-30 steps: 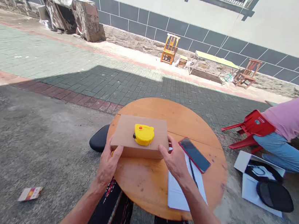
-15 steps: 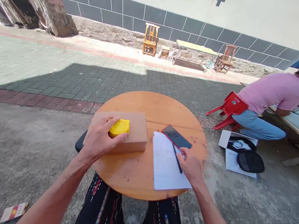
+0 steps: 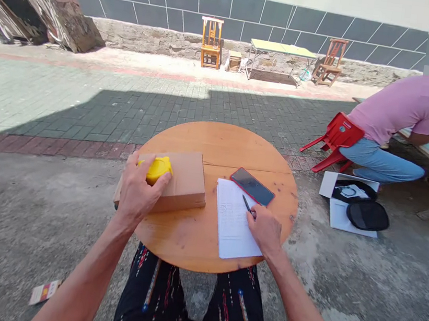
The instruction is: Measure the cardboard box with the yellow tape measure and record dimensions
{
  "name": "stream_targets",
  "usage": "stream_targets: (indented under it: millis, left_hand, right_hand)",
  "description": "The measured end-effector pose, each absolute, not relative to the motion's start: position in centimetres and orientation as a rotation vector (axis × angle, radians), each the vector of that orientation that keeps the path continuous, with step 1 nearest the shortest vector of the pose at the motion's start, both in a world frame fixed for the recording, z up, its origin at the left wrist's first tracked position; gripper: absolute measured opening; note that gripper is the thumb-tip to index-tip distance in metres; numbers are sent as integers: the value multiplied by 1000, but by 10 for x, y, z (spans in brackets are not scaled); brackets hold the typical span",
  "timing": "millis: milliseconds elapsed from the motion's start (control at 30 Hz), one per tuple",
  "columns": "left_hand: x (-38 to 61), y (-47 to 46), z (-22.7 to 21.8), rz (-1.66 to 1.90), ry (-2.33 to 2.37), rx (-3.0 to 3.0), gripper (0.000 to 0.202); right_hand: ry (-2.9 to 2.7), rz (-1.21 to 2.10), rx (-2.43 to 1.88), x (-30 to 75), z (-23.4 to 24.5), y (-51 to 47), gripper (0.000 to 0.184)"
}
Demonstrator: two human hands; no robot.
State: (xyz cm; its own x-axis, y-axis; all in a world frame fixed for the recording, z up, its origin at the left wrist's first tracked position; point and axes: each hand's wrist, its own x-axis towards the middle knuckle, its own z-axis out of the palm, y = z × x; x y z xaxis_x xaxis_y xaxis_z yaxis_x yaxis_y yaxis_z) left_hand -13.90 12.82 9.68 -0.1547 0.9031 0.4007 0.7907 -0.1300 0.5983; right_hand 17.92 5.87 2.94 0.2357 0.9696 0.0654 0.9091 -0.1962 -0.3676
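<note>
My left hand [image 3: 138,192] is closed around a yellow tape measure [image 3: 161,169], thumb on its near side. The tape measure is on top of a brown cardboard box [image 3: 186,178] at the left of the round wooden table [image 3: 224,143]. My right hand [image 3: 265,230] pinches a black pen [image 3: 246,203], whose far end points up and left over the paper. Beneath that hand lies a stack of white printed sheets [image 3: 229,231]. A phone [image 3: 254,185] with a red edge lies just beyond, touching the sheets' top corner.
To the right, a person [image 3: 397,108] in a pink shirt sits on a red plastic chair [image 3: 342,138] at another table. An opened white box with a black case [image 3: 367,215] lies on the ground nearby. Wooden chairs and a folding table [image 3: 282,48] stand along the wall.
My right hand has closed on the pen, which earlier lay on the paper beside it. My left hand stays on the tape measure. The view has shifted slightly.
</note>
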Motion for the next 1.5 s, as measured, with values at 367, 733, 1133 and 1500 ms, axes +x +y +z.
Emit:
stream_targets:
  millis: [367,733,1133,1500]
  left_hand:
    - [-131,90,111,1504,1884,2159,66]
    - [-26,-47,22,1176,1266,2294,29]
    - [17,-21,-1,906,1342,2488,29]
    - [21,-20,0,700,1433,2611,35]
  right_hand:
    - [-1512,663,-1757,204,47,16,39]
    - [-950,784,-1288,211,47,-35,20]
    - [-951,818,-1290,199,19,-25,18]
    - [-1142,847,-1333,180,8,11,16]
